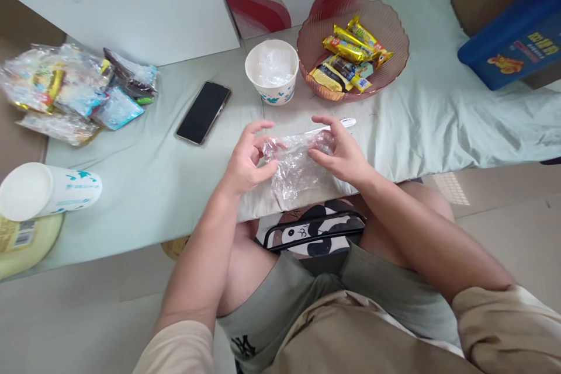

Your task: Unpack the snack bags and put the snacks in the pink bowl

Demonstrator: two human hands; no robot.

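Both left hand (245, 163) and right hand (344, 155) curve widely, either side of one clear, crinkled plastic bag (291, 169); whether they pinch it, I cannot tell. It should be light, soft, slippery: take its side edges. Beyond the right hand, one pink, fluted bowl (400, 29); straight ahead, one white paper cup (274, 95); leftward, one black phone (204, 112).
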